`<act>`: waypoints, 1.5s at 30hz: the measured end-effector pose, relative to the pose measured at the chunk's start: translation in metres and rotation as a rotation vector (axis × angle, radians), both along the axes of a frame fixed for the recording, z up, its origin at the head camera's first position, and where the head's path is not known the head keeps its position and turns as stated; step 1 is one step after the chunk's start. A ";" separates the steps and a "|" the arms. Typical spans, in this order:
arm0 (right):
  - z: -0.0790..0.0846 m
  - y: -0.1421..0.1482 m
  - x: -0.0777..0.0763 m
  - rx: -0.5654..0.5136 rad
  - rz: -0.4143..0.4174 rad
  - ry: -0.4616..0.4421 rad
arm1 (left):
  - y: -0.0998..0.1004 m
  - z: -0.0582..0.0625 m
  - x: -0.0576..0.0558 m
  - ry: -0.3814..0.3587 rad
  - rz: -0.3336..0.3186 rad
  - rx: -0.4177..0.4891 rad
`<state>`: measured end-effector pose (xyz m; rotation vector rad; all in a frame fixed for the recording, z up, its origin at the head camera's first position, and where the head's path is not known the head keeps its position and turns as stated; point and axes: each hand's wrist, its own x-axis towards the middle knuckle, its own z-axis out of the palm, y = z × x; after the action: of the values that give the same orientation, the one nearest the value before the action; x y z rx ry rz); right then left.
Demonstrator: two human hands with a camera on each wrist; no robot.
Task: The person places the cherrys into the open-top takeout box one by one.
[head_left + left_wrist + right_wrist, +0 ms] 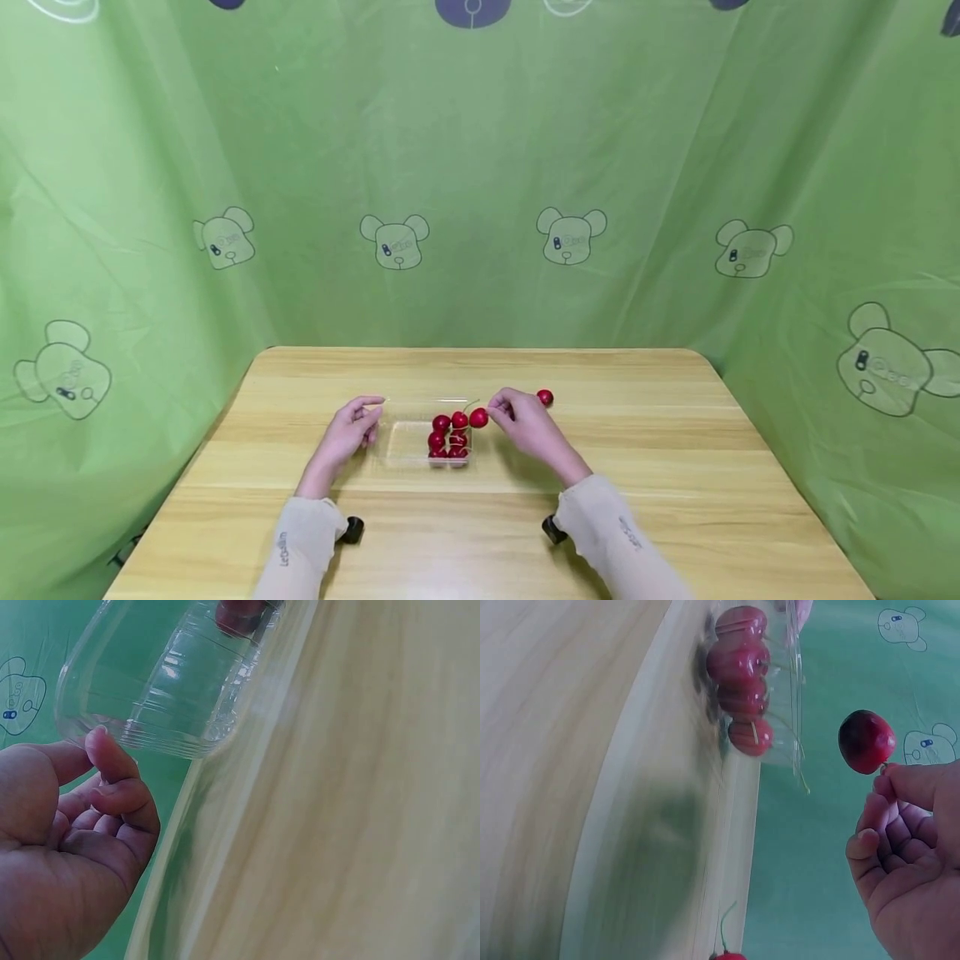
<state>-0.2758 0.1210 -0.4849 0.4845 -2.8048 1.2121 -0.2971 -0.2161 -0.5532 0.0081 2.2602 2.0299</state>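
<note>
A clear plastic container (408, 439) sits on the wooden table, with several red cherries (437, 440) grouped in its right part. My left hand (351, 429) is at the container's left end; in the left wrist view its thumb and index finger (110, 755) pinch the corner of the rim. With thumb and forefinger, my right hand (527, 427) holds a single cherry (866, 741) by its short stem. That cherry hangs just off the container's right edge, higher than the rim in the right wrist view.
One loose cherry (545, 397) with a green stem lies on the table (637, 467) behind my right hand. A green curtain (480, 150) with bear drawings surrounds the table on the back and sides. Dark wrist-worn devices (351, 530) stick out inside both sleeves.
</note>
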 end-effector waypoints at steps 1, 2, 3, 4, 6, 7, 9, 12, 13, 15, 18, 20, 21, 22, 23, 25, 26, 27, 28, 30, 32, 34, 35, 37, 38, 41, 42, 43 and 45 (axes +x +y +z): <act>-0.001 -0.003 -0.001 0.002 0.004 0.005 | 0.000 0.000 0.000 0.001 -0.002 0.001; -0.001 -0.006 -0.002 0.002 0.008 0.006 | 0.000 0.000 0.000 0.001 -0.004 0.000; -0.001 -0.008 -0.003 0.000 0.010 0.005 | -0.001 0.000 0.000 0.001 -0.005 -0.002; -0.002 -0.011 -0.004 -0.001 0.013 0.004 | -0.001 0.000 0.000 0.002 -0.008 -0.004; -0.002 -0.017 -0.006 -0.007 0.018 0.009 | -0.002 -0.001 0.000 0.004 -0.013 -0.007; -0.002 -0.019 -0.008 -0.010 0.025 0.012 | -0.002 -0.001 0.000 0.003 -0.013 -0.006; -0.003 -0.025 -0.010 -0.018 0.031 0.009 | -0.002 -0.002 0.000 0.006 -0.014 -0.009; -0.004 -0.034 -0.013 -0.019 0.034 0.011 | -0.003 -0.003 0.000 0.011 -0.019 -0.014; -0.004 -0.037 -0.014 -0.020 0.035 0.010 | -0.004 -0.003 -0.001 0.009 -0.020 -0.015; -0.006 -0.044 -0.017 -0.022 0.039 0.014 | -0.004 -0.003 -0.001 0.007 -0.020 -0.015; -0.009 -0.052 -0.021 -0.016 0.052 0.035 | -0.002 -0.002 -0.002 0.003 -0.016 -0.006; -0.012 -0.056 -0.023 -0.009 0.061 0.061 | -0.001 -0.001 -0.002 0.005 -0.014 -0.001; -0.013 -0.058 -0.024 -0.006 0.061 0.069 | -0.001 -0.001 -0.002 0.007 -0.015 0.000; -0.014 -0.060 -0.025 -0.004 0.059 0.076 | 0.000 -0.001 -0.002 0.009 -0.017 0.000; -0.015 -0.062 -0.025 0.000 0.057 0.082 | 0.000 -0.001 -0.002 0.011 -0.021 -0.003; -0.017 -0.066 -0.027 0.005 0.056 0.090 | 0.000 -0.002 -0.002 0.009 -0.029 -0.005; -0.019 -0.068 -0.027 0.006 0.061 0.091 | 0.000 -0.002 -0.002 0.007 -0.032 -0.005; -0.020 -0.071 -0.028 0.010 0.064 0.087 | 0.000 -0.002 -0.002 0.006 -0.032 -0.005; -0.020 -0.073 -0.029 0.017 0.067 0.087 | -0.001 -0.002 -0.001 0.005 -0.032 -0.005; -0.022 -0.077 -0.031 0.029 0.072 0.096 | -0.001 -0.002 -0.001 0.005 -0.030 -0.003; -0.023 -0.081 -0.033 0.033 0.076 0.103 | -0.002 -0.001 -0.001 0.009 -0.025 -0.003; -0.025 -0.085 -0.034 0.034 0.077 0.110 | -0.003 -0.001 -0.001 0.012 -0.022 -0.005; -0.025 -0.086 -0.035 0.033 0.081 0.111 | -0.003 -0.001 -0.001 0.013 -0.020 -0.005; -0.027 -0.088 -0.036 0.029 0.087 0.104 | -0.003 -0.001 -0.001 0.010 -0.018 -0.005; -0.028 -0.088 -0.036 0.031 0.087 0.098 | -0.003 -0.001 -0.001 0.008 -0.021 -0.006; -0.030 -0.088 -0.036 0.049 0.083 0.089 | -0.002 -0.001 -0.001 0.002 -0.027 -0.012; -0.031 -0.088 -0.035 0.054 0.081 0.087 | -0.002 -0.001 0.000 0.002 -0.030 -0.014; -0.032 -0.088 -0.035 0.059 0.081 0.085 | -0.002 -0.001 0.000 0.001 -0.032 -0.018; -0.033 -0.089 -0.034 0.072 0.083 0.083 | -0.002 -0.001 0.001 -0.003 -0.031 -0.018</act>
<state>-0.3095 0.0324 -0.5175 0.6465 -2.7913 1.0810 -0.2966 -0.2177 -0.5540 0.0382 2.2621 1.9924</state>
